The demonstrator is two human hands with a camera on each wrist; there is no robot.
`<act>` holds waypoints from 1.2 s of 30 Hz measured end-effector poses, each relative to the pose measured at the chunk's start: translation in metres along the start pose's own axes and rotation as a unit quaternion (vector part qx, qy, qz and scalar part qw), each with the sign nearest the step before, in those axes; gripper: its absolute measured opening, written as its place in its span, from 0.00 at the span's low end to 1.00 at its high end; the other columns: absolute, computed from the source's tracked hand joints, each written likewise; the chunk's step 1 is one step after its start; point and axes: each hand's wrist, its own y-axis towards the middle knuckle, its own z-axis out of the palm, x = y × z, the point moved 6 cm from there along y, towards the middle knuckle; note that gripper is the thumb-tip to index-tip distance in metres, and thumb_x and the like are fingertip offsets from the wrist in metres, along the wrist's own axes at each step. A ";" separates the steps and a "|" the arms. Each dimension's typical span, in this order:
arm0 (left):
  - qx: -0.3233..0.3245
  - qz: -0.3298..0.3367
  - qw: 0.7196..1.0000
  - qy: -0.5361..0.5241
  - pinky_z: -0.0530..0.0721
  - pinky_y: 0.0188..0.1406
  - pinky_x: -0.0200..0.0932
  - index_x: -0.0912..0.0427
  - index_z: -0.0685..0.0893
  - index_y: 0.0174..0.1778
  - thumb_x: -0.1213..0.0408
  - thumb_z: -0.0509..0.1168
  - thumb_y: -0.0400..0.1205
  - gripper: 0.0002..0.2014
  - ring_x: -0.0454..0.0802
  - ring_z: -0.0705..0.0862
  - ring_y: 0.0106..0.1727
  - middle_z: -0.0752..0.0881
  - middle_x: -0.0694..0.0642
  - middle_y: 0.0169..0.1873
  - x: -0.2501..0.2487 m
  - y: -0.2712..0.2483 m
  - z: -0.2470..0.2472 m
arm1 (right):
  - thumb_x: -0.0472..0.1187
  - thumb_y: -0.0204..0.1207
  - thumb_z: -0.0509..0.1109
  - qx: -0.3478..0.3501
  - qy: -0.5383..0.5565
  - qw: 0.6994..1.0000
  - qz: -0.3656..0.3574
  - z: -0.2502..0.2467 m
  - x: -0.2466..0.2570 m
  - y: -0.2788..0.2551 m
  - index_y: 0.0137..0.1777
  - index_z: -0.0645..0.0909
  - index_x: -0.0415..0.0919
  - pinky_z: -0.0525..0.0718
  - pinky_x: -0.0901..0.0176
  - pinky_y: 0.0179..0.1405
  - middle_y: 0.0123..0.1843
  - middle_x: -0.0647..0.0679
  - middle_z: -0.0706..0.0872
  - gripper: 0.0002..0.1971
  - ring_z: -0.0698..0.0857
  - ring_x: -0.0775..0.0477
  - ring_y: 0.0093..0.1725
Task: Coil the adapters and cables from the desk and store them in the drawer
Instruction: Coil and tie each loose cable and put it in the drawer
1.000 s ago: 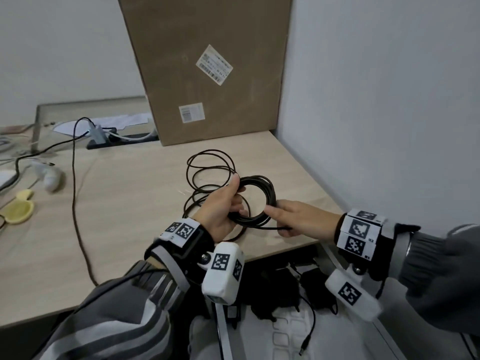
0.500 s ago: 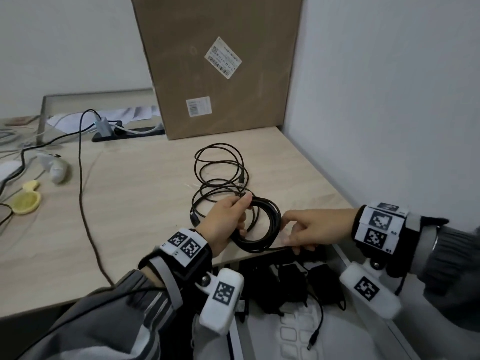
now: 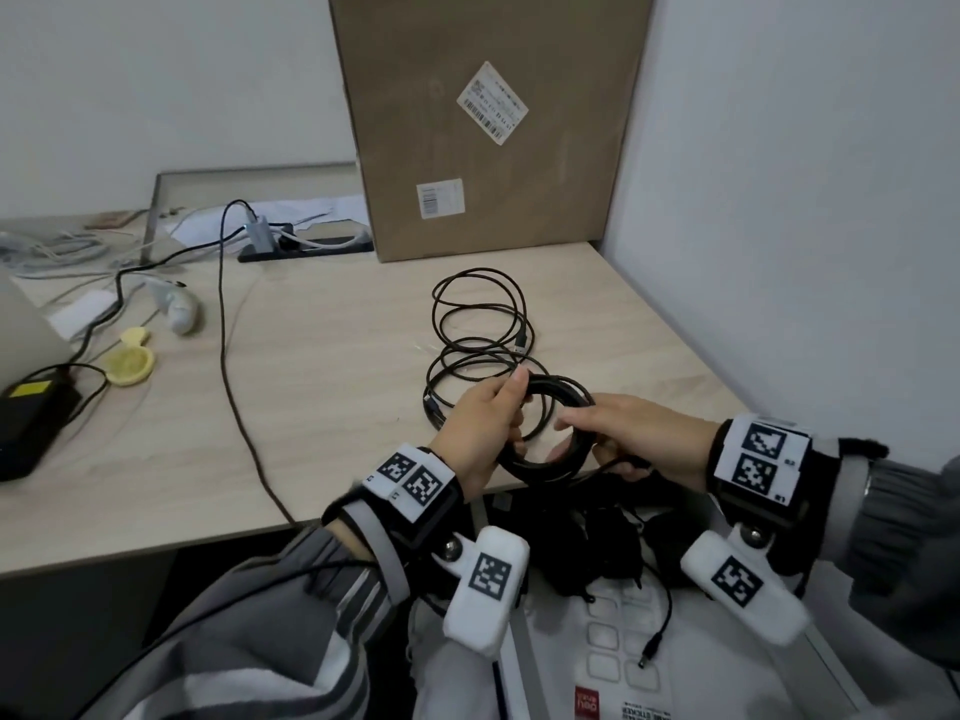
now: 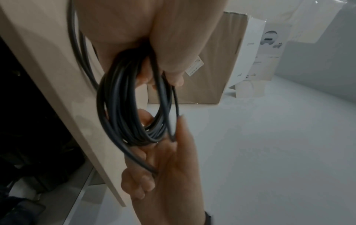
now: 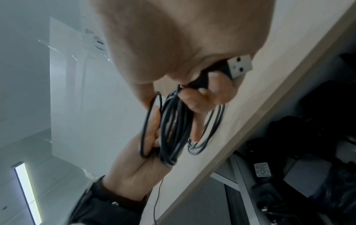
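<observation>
A black cable wound into a coil [image 3: 550, 462] hangs just above the desk's front edge, between both hands. My left hand [image 3: 511, 413] grips the coil's left side, thumb on top; the left wrist view shows the coil [image 4: 123, 115] running through its curled fingers. My right hand [image 3: 597, 439] lies over the coil's right side. In the right wrist view its fingers curl round the cable's tail and USB plug [image 5: 239, 67]. A second, braided cable [image 3: 478, 314] lies in loose loops on the desk behind. Below the edge an open drawer [image 3: 522, 683] holds black adapters [image 3: 597, 548].
A tall cardboard box [image 3: 488, 122] stands at the desk's back against the right wall. A long brown cord [image 3: 228, 356] runs from a power strip [image 3: 306, 246] over the front edge. A black power brick [image 3: 31, 423] and a yellow lid [image 3: 127, 363] lie far left.
Both hands and the coil have come nearer the desk's front edge, over the drawer. My right hand has closed in from beside the coil onto its right side.
</observation>
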 end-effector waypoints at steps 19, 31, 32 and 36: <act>0.048 -0.050 0.850 0.522 0.76 0.68 0.43 0.48 0.89 0.58 0.56 0.67 0.79 0.12 0.50 0.80 0.64 0.85 0.49 0.58 0.011 0.056 -0.027 | 0.37 0.84 0.56 -0.228 0.055 0.972 0.036 -0.093 -0.035 0.019 0.41 0.67 0.40 0.55 0.72 0.13 0.42 0.38 0.67 0.09 0.60 0.54 0.16; -0.325 0.027 0.874 0.360 0.79 0.53 0.45 0.60 0.87 0.51 0.68 0.64 0.79 0.09 0.58 0.84 0.55 0.88 0.60 0.53 -0.054 0.012 -0.166 | 0.40 0.84 0.57 -0.140 -0.006 0.990 0.005 -0.027 0.026 0.065 0.46 0.70 0.38 0.56 0.69 0.15 0.42 0.36 0.71 0.07 0.61 0.52 0.20; -0.372 0.001 0.847 0.379 0.77 0.54 0.46 0.60 0.86 0.54 0.67 0.64 0.78 0.10 0.60 0.82 0.58 0.86 0.61 0.56 -0.057 0.003 -0.192 | 0.40 0.84 0.57 -0.126 -0.010 0.992 0.002 -0.017 0.031 0.070 0.45 0.69 0.39 0.56 0.69 0.16 0.41 0.38 0.70 0.07 0.60 0.52 0.20; -0.515 -0.140 0.733 0.422 0.71 0.67 0.55 0.60 0.80 0.62 0.68 0.64 0.79 0.15 0.65 0.70 0.70 0.70 0.65 0.69 -0.058 -0.033 -0.273 | 0.40 0.84 0.57 -0.076 -0.022 0.997 -0.019 0.021 0.045 0.082 0.42 0.68 0.42 0.55 0.69 0.17 0.33 0.41 0.66 0.08 0.60 0.52 0.19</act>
